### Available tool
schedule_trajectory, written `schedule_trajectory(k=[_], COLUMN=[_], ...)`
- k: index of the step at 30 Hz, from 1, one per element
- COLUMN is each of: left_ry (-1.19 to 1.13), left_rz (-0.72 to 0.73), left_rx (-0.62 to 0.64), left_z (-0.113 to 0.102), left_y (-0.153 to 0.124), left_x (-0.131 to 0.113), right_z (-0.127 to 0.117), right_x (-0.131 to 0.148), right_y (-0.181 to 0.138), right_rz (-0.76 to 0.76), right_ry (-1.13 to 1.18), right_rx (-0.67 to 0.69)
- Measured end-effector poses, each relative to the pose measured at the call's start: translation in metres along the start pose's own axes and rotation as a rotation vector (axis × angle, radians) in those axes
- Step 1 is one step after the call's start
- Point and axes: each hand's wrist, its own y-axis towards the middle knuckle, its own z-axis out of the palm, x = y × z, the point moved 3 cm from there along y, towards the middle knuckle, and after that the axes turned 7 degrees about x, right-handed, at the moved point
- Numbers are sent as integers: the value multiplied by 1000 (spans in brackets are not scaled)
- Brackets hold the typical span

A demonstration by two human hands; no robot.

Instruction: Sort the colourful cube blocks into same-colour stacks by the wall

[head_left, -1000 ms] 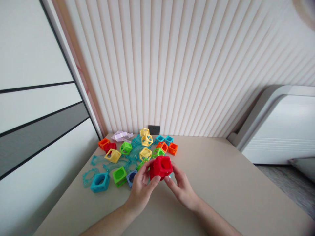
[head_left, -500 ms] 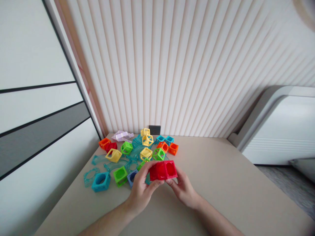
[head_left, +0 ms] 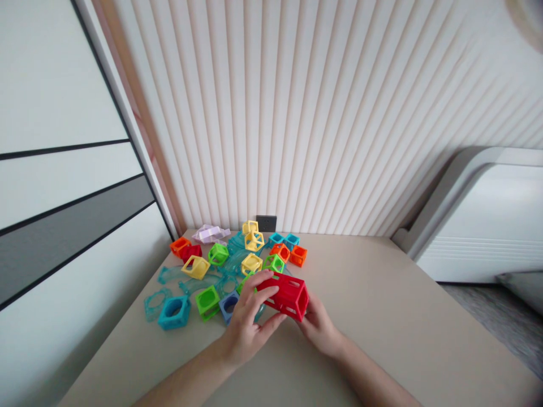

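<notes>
Two red hollow toy blocks, joined end to end, are held just above the table's near middle, tilted with one open end facing right. My left hand is closed round their left end, thumb below and fingers over the top. My right hand grips from the right and underneath, its fingertips partly hidden behind the blocks. Just left of my left hand lie a blue-violet block and a green block. Behind the red blocks sit a light green block and a yellow block.
A large blue block and clear teal track pieces lie at the left. Further back are orange blocks, teal blocks and lilac pieces. A black socket is on the ribbed wall behind the table.
The red blocks have been turned so their long side and right open end now show. My left fingers have moved over the top, and my right hand has shifted slightly lower.
</notes>
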Motion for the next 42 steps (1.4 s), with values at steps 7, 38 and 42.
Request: schedule_trajectory(k=[7,38,42], left_ry=[-238,-337,-380], left_rz=[-100,-339,-344], left_rx=[-44,-10,-32], left_z=[3,6,7], left_y=[-6,-2,-4], left_x=[11,7,7], right_z=[-1,3,3], right_x=[5,0,1], right_y=[5,-2,-5], right_rz=[-11,130,79], right_ry=[20,334,224], right_rx=[21,35,92])
